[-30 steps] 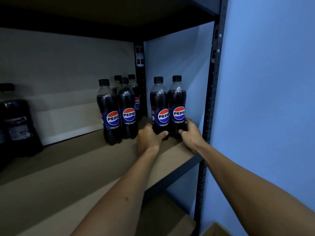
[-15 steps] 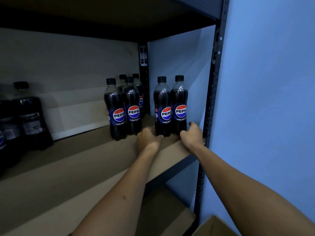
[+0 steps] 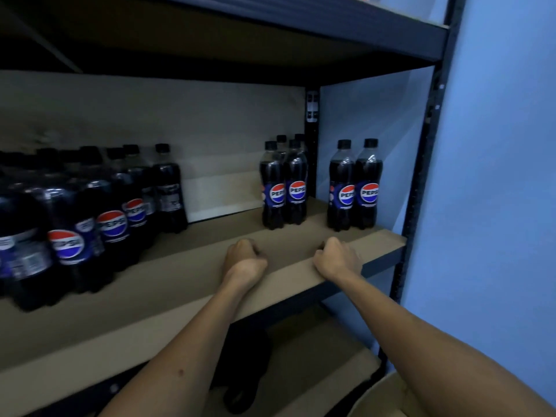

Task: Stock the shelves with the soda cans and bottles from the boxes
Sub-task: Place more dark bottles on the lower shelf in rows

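**Two hands hovering at the shelf's front edge, bottles standing behind**

Head view: The left hand (image 3: 245,260) is hanging over the front part of the brown shelf board (image 3: 180,296), its fingers curled into a loose fist and gripping nothing. The right hand (image 3: 337,258) is sitting at the board's front edge nearer the right end, fingers likewise curled inward and holding nothing. Both are well clear of the bottles.

A pair of small cola bottles (image 3: 356,185) is standing upright side by side near the board's right end, close to the front right post (image 3: 421,164). A cluster of four more bottles (image 3: 285,185) is standing further back, beside the rear right post. Towards the board's left end a block of larger cola bottles (image 3: 90,224) is standing, blurred in the frame. Below the board a lower shelf (image 3: 316,371) is showing, with a dark object lying on it that is too dim to identify. A blue wall (image 3: 496,176) is running along the right of the rack.
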